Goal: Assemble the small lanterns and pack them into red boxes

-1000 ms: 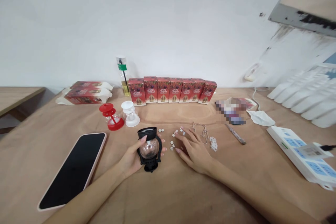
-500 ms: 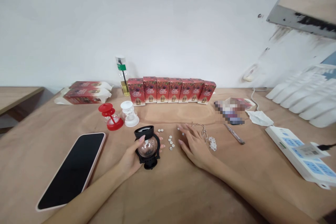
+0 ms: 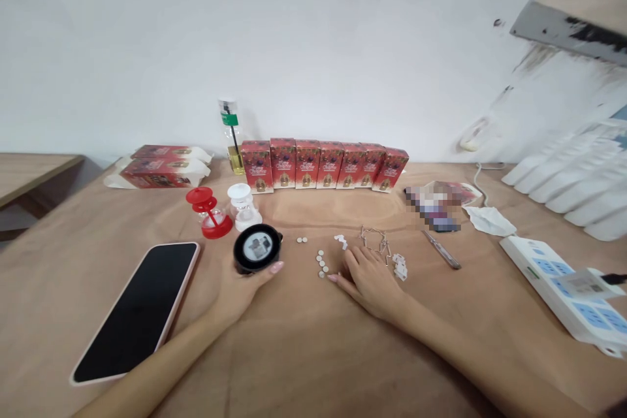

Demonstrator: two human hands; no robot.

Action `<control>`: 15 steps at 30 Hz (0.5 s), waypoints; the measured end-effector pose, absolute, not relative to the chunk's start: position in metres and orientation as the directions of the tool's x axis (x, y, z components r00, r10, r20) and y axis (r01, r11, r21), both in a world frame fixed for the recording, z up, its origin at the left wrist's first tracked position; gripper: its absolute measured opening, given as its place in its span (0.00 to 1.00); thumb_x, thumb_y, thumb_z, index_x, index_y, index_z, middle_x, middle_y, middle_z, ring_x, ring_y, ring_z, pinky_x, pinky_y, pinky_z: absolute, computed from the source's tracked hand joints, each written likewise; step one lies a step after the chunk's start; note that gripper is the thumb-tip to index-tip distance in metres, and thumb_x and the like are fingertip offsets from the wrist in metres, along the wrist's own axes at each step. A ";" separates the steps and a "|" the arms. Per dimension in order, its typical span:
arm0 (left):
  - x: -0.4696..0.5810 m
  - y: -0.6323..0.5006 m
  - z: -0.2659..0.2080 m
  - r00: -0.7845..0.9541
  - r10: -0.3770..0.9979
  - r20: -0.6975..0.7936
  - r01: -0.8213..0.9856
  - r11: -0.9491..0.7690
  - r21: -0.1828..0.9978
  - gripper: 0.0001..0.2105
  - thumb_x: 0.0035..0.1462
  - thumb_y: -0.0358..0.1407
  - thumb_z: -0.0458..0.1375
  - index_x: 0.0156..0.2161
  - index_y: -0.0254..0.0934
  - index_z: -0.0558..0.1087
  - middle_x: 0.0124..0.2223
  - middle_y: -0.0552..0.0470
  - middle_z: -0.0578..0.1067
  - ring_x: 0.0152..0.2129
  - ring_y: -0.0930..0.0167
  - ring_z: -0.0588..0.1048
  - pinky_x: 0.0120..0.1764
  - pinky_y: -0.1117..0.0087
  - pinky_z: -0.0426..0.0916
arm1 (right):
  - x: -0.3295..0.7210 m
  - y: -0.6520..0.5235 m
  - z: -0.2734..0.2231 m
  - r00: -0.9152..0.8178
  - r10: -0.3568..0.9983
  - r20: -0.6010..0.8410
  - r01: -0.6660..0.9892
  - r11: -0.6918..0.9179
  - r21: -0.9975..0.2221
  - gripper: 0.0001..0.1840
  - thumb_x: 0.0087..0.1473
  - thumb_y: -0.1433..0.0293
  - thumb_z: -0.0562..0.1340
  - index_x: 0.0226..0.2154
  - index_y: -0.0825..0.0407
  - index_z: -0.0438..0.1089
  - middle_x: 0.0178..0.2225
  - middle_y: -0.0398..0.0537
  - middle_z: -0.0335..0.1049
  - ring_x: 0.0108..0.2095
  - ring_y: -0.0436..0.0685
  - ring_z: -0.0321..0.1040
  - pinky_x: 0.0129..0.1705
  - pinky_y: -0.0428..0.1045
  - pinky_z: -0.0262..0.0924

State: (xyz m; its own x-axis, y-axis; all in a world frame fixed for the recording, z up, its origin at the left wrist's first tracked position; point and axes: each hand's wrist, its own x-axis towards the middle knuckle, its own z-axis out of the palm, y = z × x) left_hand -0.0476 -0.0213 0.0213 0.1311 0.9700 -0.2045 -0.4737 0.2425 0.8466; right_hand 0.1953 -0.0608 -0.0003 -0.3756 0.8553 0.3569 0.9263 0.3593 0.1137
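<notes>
The black lantern is in the left hand, above the table and in front of the white lantern. Its round end faces up toward the camera; inside the dark rim sits a pale disc with grey rectangular shapes on it, and the rest of the body is hidden. The red lantern and the white one stand upright side by side, each with a clear globe between cap and base. Seven printed red boxes stand in a row by the wall, their contents out of sight. Beside them, a clear bottle holds yellow liquid and a dark tube. Two red cartons lie on their sides at the left, pale flaps spread.

The left hand grips the lantern, thumb along the near side of the rim. The right hand is low over the table, palm down, fingers curled and thumb reaching left beside the small round discs. Its fingertips are partly hidden, so whether they hold anything cannot be told. White plastic pieces lie just beyond the fingers.
</notes>
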 end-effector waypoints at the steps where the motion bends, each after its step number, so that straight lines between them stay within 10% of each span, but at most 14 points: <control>1: -0.047 -0.022 0.023 0.082 0.985 -0.151 -0.385 0.171 0.907 0.23 0.30 0.23 0.71 0.37 0.36 0.74 0.37 0.52 0.78 0.53 0.59 0.66 0.51 0.70 0.65 | 0.195 -0.058 0.001 -0.410 0.851 0.329 0.912 0.384 0.142 0.18 0.60 0.55 0.52 0.29 0.51 0.62 0.29 0.49 0.68 0.29 0.59 0.67 0.32 0.51 0.59; 9: -0.039 -0.023 0.023 0.137 0.922 0.362 0.098 -0.376 0.921 0.21 0.32 0.30 0.71 0.37 0.36 0.74 0.38 0.50 0.76 0.38 0.63 0.73 0.43 0.66 0.68 | 0.198 -0.046 0.004 -0.522 0.805 0.281 0.853 0.497 0.159 0.14 0.62 0.69 0.52 0.26 0.52 0.64 0.25 0.49 0.70 0.28 0.56 0.69 0.28 0.48 0.55; 15: -0.041 -0.019 0.015 0.266 0.796 0.544 0.206 -0.598 0.774 0.20 0.40 0.37 0.69 0.40 0.35 0.72 0.38 0.47 0.76 0.36 0.64 0.75 0.40 0.65 0.70 | 0.170 -0.045 0.035 -0.231 0.942 0.242 0.538 0.331 -0.775 0.18 0.61 0.59 0.53 0.26 0.52 0.66 0.22 0.44 0.71 0.23 0.49 0.67 0.26 0.44 0.59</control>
